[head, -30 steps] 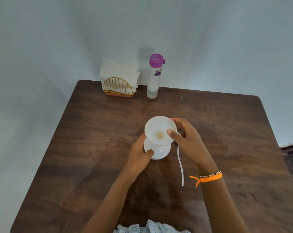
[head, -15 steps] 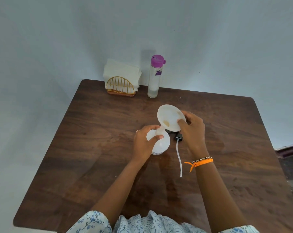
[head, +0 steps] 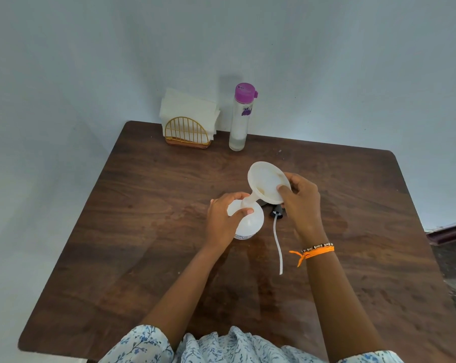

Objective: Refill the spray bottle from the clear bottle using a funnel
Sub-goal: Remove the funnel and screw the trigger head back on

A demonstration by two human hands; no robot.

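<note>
A white spray bottle (head: 250, 224) without its head stands mid-table. My left hand (head: 223, 218) grips it around the shoulder. A white funnel (head: 266, 184) leans to the right above the bottle, its spout at the bottle's neck. My right hand (head: 298, 203) pinches the funnel's rim. The black spray head (head: 276, 212) with its long white dip tube (head: 277, 244) lies on the table just right of the bottle. The clear bottle (head: 240, 119) with a purple cap stands at the table's far edge, a little liquid at its bottom.
A gold wire napkin holder (head: 186, 133) with white napkins sits left of the clear bottle at the far edge. The brown wooden table (head: 143, 231) stands against a pale wall. A dark floor shows past its right edge.
The funnel went from sitting level on the bottle to tilting right, uncovering the spray head. My left hand shifted up to the bottle's shoulder. The camera has pulled back.
</note>
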